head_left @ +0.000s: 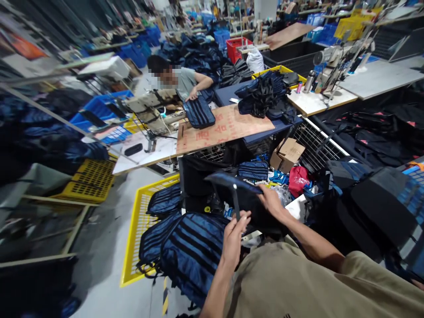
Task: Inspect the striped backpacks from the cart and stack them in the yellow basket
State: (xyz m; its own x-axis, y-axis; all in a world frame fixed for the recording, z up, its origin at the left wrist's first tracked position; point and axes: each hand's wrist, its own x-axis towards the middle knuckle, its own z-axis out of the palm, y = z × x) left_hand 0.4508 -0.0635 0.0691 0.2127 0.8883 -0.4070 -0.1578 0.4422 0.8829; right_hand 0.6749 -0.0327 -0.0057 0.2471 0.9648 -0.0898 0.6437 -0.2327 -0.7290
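My right hand (273, 202) is closed on the edge of a dark blue and black fabric piece (228, 183), which is held up in front of my body. My left hand (236, 232) is closed around the lower end of a narrow dark strip (236, 202) with a pale spot at its top. The strip stands upright against the fabric piece, and I cannot tell whether it is a strap or a tool. Just left of my left hand lies a blue backpack (195, 247) with black stripes. It rests over a yellow basket (130, 238) with more blue bag pieces.
Across from me a person (195, 84) handles a striped blue panel (199, 112) at a sewing machine (155, 101). A wooden board (228, 126) lies on that table. Below it are a cardboard box (287, 154) and a red bag (299, 177). Black bags (374, 198) are heaped at right.
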